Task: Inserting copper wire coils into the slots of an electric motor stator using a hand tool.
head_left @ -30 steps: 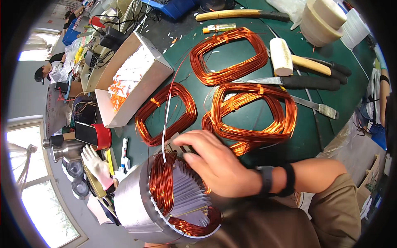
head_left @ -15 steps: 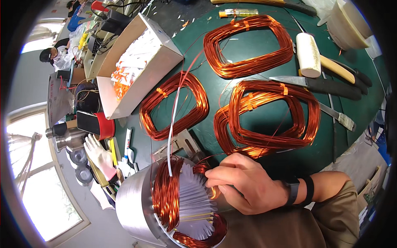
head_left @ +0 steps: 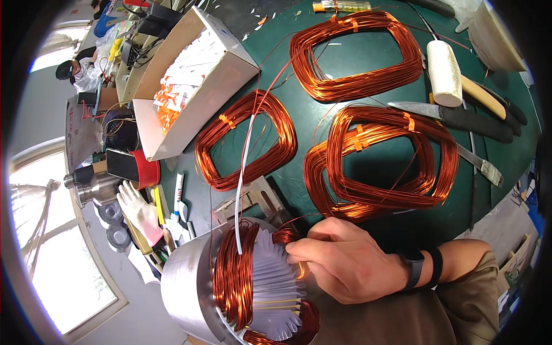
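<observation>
A silver metal stator point(head_left: 187, 290) sits at the lower middle, its bore lined with white slot insulation strips point(head_left: 273, 287). A thick bundle of copper winding point(head_left: 233, 282) lies along its left side, and more copper wire point(head_left: 307, 322) curves round its bottom edge. My right hand point(head_left: 351, 261), a dark band at its wrist, is closed at the right rim of the stator. Its thumb and fingertips pinch a copper wire coil point(head_left: 283, 236); the fingers partly hide it. From the left winding a white sleeving tube point(head_left: 245, 167) rises, with a reddish wire coming out. My left hand is not in view.
Several copper coils tied with orange tape, such as one coil point(head_left: 356, 86), lie on the green table point(head_left: 276, 75). A box point(head_left: 201, 95) of white and orange strips stands left; a white mallet point(head_left: 444, 75) and a knife point(head_left: 460, 119) lie right. A white glove point(head_left: 138, 210) is left.
The whole view has shifted a little, so the coils and tools sit farther right and higher. My right hand keeps its pinch at the stator's rim, with the fingers slightly changed.
</observation>
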### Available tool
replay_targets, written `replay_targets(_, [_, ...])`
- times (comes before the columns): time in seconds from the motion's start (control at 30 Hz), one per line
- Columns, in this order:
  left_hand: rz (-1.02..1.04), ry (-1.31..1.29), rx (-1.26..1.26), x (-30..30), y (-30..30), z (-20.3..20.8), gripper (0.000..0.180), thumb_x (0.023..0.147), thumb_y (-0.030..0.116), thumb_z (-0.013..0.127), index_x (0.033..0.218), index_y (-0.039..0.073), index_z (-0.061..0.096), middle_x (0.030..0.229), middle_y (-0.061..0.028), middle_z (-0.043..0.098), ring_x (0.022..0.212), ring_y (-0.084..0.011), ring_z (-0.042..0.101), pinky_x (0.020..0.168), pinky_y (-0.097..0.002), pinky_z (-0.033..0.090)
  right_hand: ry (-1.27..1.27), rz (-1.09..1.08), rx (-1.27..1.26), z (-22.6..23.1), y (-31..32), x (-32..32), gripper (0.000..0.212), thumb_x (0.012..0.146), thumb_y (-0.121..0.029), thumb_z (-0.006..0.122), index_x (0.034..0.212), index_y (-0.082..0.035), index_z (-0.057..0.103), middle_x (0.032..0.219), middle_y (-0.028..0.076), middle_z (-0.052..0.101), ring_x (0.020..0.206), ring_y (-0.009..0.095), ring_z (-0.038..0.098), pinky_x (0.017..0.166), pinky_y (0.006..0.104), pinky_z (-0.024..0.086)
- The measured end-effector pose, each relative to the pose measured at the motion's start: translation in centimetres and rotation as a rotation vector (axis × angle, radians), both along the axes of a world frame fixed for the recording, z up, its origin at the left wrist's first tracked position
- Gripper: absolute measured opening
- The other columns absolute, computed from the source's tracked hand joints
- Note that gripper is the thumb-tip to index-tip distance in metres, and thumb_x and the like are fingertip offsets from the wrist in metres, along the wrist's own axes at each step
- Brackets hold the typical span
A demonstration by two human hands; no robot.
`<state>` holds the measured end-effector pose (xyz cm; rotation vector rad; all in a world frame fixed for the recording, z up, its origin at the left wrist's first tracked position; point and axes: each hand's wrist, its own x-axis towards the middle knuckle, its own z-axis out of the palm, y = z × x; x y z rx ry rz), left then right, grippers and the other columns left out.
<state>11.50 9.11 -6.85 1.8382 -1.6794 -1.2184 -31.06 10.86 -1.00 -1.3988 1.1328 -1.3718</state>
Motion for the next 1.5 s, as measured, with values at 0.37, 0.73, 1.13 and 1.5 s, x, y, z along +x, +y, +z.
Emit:
replay_targets(0.37, [-0.022, -0.025, -0.156, -2.5, 0.7, 0.3, 0.033, 0.101, 0.013, 0.063, 0.131, 0.001, 0.064, 0.140, -0.0127, 0.060, 0.117, -0.0242, 0.064, 0.101, -0.0396, 0.051, -0.047, 0.002, -0.059, -0.3, -1.0, -0.6, 0.038, 0.091, 0.002, 0.061, 0.129, 0.000, 0.058, 0.101, 0.009, 0.071, 0.095, 0.031, 0.061, 0.086, 0.0420, 0.052])
replay_targets(0.73, [-0.012, 0.180, -0.572, -9.3, 2.6, 2.2, 0.024, 0.091, -0.002, 0.068, 0.115, 0.000, 0.071, 0.123, -0.0148, 0.067, 0.106, -0.0292, 0.067, 0.089, -0.0383, 0.054, 0.021, -0.207, -0.328, 6.0, 3.7, -0.8, 0.022, 0.091, 0.002, 0.070, 0.113, -0.001, 0.072, 0.099, 0.012, 0.072, 0.084, 0.023, 0.069, 0.075, 0.0340, 0.055])
replay_targets(1.13, [-0.413, -0.014, -1.124, -12.9, 4.4, 5.7, 0.012, 0.078, 0.002, 0.067, 0.090, 0.002, 0.065, 0.076, -0.0143, 0.065, 0.070, -0.0373, 0.064, 0.066, -0.0465, 0.048, 0.280, -0.097, -0.262, 13.8, 2.1, 2.2, 0.039, 0.091, -0.009, 0.069, 0.130, -0.003, 0.068, 0.124, 0.012, 0.065, 0.112, 0.027, 0.058, 0.100, 0.0385, 0.047])
replay_targets(1.5, [-0.528, -0.045, -1.020, -12.2, 4.6, 6.7, 0.014, 0.083, 0.007, 0.067, 0.094, 0.000, 0.067, 0.074, -0.0158, 0.063, 0.069, -0.0375, 0.064, 0.066, -0.0480, 0.050, 0.169, -0.198, -0.278, 16.4, 0.7, 4.2, 0.020, 0.099, -0.006, 0.069, 0.117, 0.002, 0.073, 0.082, 0.001, 0.071, 0.079, 0.008, 0.062, 0.069, 0.0257, 0.050])
